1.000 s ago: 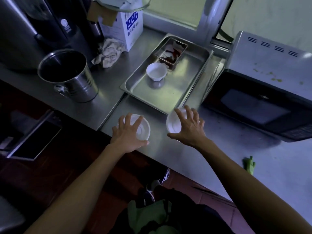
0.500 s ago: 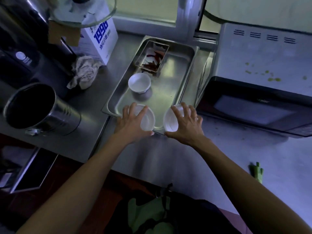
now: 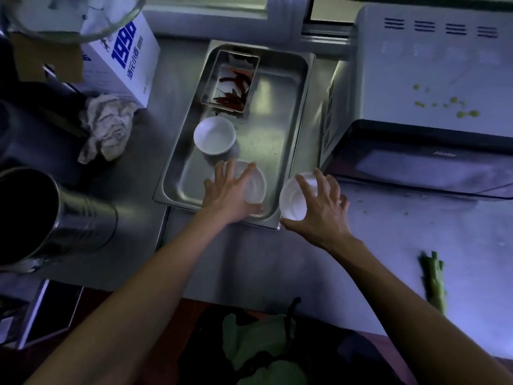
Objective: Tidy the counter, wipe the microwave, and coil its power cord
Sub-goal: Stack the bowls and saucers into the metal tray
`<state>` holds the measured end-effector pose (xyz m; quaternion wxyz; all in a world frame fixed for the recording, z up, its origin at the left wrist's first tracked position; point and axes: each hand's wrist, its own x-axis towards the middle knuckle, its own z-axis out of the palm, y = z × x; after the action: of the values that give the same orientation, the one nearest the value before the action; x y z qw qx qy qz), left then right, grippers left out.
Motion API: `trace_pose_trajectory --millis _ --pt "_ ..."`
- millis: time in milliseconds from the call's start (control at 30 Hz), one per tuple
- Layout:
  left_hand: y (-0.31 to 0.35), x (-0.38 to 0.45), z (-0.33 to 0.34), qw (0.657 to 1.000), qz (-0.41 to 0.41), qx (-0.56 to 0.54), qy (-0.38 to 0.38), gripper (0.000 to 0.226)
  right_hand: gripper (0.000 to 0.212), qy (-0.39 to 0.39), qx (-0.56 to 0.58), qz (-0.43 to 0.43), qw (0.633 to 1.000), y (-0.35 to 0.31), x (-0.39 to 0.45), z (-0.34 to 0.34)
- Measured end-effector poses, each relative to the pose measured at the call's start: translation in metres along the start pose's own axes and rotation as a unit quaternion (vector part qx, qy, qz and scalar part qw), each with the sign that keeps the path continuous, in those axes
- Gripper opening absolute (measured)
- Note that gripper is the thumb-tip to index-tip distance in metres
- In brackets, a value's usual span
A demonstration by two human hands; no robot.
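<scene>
My left hand grips a small white bowl from above, low inside the near end of the steel tray. My right hand grips a second white bowl just past the tray's right rim, above the counter. A third white bowl sits in the tray's middle. A small steel dish of red chillies lies at the tray's far end. The microwave stands at the right, with green specks on its top. No power cord is in view.
A crumpled cloth lies left of the tray beside a white box with blue print. A steel bucket stands at the left. A green vegetable scrap lies on the counter at the right.
Both hands carried their bowls away from the counter's front edge toward the tray. The left bowl now sits within the tray's near end; the right bowl is beside the tray's right rim.
</scene>
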<state>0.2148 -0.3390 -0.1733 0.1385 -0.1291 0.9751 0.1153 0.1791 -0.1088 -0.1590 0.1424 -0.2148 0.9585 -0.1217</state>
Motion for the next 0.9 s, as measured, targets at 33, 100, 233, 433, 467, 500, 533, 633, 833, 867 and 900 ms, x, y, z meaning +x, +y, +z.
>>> trace_pose_trajectory --millis 33,100,233,433,467,500,533,633,833,867,900 --pt "-0.002 0.006 0.001 1.000 0.005 -0.002 -0.007 0.111 0.112 -0.001 0.001 0.010 1.000 -0.002 -0.001 0.002" --pt "-0.008 0.018 0.003 1.000 0.016 -0.012 -0.017 0.112 0.112 -0.001 0.001 0.031 1.000 -0.005 -0.001 0.005" --pt "-0.015 0.040 0.013 0.998 0.037 -0.011 -0.043 0.112 0.108 0.010 -0.002 0.067 0.998 -0.009 -0.002 0.011" --pt "-0.017 0.057 0.034 0.992 0.074 0.044 -0.089 0.111 0.105 0.027 0.003 0.134 0.991 -0.020 0.001 0.017" --pt "-0.017 0.058 0.037 0.991 0.080 0.052 -0.091 0.110 0.105 0.027 0.007 0.140 0.990 -0.022 0.002 0.018" --pt "-0.018 0.060 0.039 0.990 0.085 0.058 -0.094 0.110 0.105 0.027 0.011 0.144 0.989 -0.023 0.003 0.019" --pt "-0.018 0.061 0.040 0.989 0.090 0.061 -0.096 0.110 0.106 0.027 0.015 0.149 0.988 -0.025 0.003 0.020" --pt "-0.018 0.066 0.044 0.987 0.108 0.066 -0.095 0.110 0.107 0.027 0.018 0.160 0.986 -0.029 0.005 0.021" --pt "-0.023 0.066 0.046 0.986 0.141 0.059 -0.068 0.101 0.108 0.040 0.027 0.168 0.985 -0.039 0.010 0.015" --pt "-0.026 0.065 0.043 0.986 0.140 0.058 -0.062 0.096 0.108 0.042 0.030 0.164 0.985 -0.043 0.012 0.014" --pt "-0.029 0.063 0.040 0.987 0.139 0.055 -0.058 0.091 0.107 0.042 0.033 0.159 0.986 -0.047 0.015 0.014"
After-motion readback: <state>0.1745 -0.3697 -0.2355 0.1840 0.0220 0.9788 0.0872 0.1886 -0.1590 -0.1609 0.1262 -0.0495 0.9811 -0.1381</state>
